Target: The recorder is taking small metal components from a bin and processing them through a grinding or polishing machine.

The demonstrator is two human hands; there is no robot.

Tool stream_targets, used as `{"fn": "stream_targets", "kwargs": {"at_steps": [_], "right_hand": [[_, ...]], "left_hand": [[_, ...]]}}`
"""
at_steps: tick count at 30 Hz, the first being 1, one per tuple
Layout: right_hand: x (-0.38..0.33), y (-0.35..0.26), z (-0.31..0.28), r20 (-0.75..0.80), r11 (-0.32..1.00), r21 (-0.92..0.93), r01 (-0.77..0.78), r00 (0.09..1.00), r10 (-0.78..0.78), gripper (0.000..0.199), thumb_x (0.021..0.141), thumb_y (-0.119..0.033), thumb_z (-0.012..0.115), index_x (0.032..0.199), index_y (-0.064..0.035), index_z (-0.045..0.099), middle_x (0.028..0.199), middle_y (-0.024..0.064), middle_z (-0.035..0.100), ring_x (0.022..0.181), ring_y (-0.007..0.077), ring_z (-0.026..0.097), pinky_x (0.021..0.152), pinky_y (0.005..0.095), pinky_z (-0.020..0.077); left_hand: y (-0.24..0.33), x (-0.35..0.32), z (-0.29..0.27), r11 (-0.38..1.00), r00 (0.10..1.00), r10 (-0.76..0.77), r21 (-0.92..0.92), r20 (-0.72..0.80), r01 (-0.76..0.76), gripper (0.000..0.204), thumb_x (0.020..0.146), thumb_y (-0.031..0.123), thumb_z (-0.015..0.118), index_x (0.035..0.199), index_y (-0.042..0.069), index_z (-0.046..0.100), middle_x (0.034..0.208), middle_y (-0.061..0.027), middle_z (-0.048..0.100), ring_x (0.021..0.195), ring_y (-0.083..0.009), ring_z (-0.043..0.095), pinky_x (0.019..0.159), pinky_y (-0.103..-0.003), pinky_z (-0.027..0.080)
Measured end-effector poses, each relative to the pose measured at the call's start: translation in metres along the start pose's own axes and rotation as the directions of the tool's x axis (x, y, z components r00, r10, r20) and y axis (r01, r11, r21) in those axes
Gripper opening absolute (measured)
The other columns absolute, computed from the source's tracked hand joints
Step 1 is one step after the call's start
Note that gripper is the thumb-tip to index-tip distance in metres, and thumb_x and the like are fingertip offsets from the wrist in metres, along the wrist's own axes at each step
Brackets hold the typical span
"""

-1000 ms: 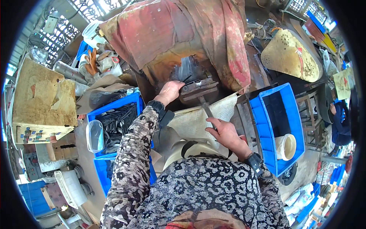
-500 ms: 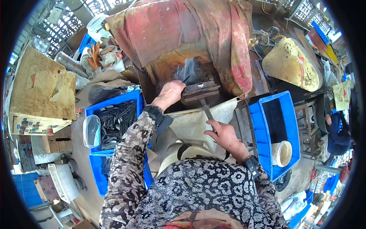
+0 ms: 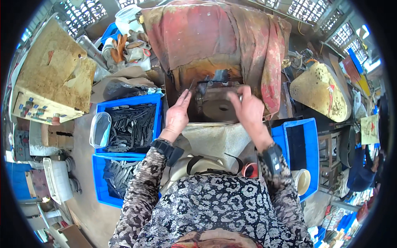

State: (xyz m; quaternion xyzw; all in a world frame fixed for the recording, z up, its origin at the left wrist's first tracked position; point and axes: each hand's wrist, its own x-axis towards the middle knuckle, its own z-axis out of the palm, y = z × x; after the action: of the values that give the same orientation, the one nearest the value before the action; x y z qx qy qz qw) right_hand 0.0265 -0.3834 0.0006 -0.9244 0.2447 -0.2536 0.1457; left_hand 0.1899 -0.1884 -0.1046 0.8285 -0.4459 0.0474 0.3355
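My left hand (image 3: pixel 178 115) is at the left of the machine opening. Its fingers are pressed together on a thin dark strip (image 3: pixel 192 84), which points up and away. My right hand (image 3: pixel 250 111) is curled at the opening's right side, slightly blurred. A small greyish end shows between its thumb and forefinger; the rest is hidden. Between the hands lies a dark, dirty metal block (image 3: pixel 219 94), above a dark plate with a round hole (image 3: pixel 223 108). A stained red cloth (image 3: pixel 194 37) drapes over the machine.
On the left, a blue bin (image 3: pixel 158 120) holds many dark flat strips (image 3: pixel 130 128); another blue bin (image 3: pixel 97 177) stands nearer. A blue crate (image 3: pixel 311 144) with a cream tub (image 3: pixel 302 182) is on the right. A pale cloth (image 3: pixel 217 140) hangs before me. Someone in dark clothing (image 3: pixel 359 173) is far right.
My right hand has moved up and away, to the opening's right side. The handle beside it before no longer shows there. My left hand has drawn back and left. The bluish spray has lessened.
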Motion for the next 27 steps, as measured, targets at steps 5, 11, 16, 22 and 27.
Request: {"fn": "stream_targets", "kwargs": {"at_steps": [5,11,16,22,27], "right_hand": [[0.084,-0.008,0.009,0.043,0.987,-0.137,-0.087,0.995,0.094,0.042,0.094,-0.045,0.054,0.093,-0.0031,0.056,0.077,0.0224,0.066,0.075,0.0434,0.064,0.067,0.0507,0.0491],[0.151,-0.005,0.028,0.091,0.976,-0.182,-0.120,0.986,0.138,0.040,0.092,-0.040,0.049,0.100,-0.0024,0.061,0.092,0.0238,0.068,0.092,0.0393,0.066,0.082,0.0509,0.0504],[0.178,0.000,0.036,0.169,0.971,-0.198,-0.130,0.972,0.165,0.040,0.092,-0.040,0.048,0.104,-0.0037,0.062,0.103,0.0223,0.067,0.100,0.0386,0.064,0.087,0.0494,0.0491],[0.190,0.005,0.043,0.166,0.978,-0.159,-0.134,0.973,0.160,0.044,0.092,-0.039,0.043,0.096,0.0014,0.058,0.097,0.0261,0.065,0.100,0.0421,0.061,0.087,0.0504,0.0453],[0.198,0.011,0.048,0.176,0.991,-0.117,-0.059,0.981,0.080,0.043,0.092,-0.039,0.043,0.092,0.0016,0.057,0.091,0.0247,0.064,0.096,0.0418,0.061,0.084,0.0511,0.0448]], "left_hand": [[0.005,-0.001,0.003,0.993,0.995,-0.076,0.093,0.069,0.070,0.074,0.071,-0.007,0.054,0.142,0.012,0.044,0.149,-0.0046,0.043,0.094,-0.0309,0.066,0.076,-0.039,0.055],[0.008,0.001,0.001,0.988,0.997,-0.049,0.149,0.057,0.040,0.074,0.072,-0.004,0.054,0.143,0.013,0.043,0.149,-0.0036,0.042,0.093,-0.0286,0.067,0.074,-0.038,0.056],[0.010,0.001,0.001,0.985,0.995,-0.064,0.164,0.075,0.051,0.069,0.076,-0.003,0.054,0.142,0.014,0.044,0.147,-0.0036,0.045,0.094,-0.0285,0.067,0.076,-0.038,0.056],[0.009,0.002,0.001,0.979,0.996,-0.039,0.201,0.075,0.023,0.072,0.073,-0.002,0.055,0.143,0.011,0.043,0.149,-0.0059,0.043,0.094,-0.0279,0.067,0.074,-0.037,0.056],[0.010,0.003,0.000,0.979,0.990,-0.066,0.201,0.121,0.041,0.072,0.073,-0.002,0.055,0.143,0.010,0.043,0.148,-0.0062,0.043,0.094,-0.0279,0.067,0.074,-0.038,0.056]]}}
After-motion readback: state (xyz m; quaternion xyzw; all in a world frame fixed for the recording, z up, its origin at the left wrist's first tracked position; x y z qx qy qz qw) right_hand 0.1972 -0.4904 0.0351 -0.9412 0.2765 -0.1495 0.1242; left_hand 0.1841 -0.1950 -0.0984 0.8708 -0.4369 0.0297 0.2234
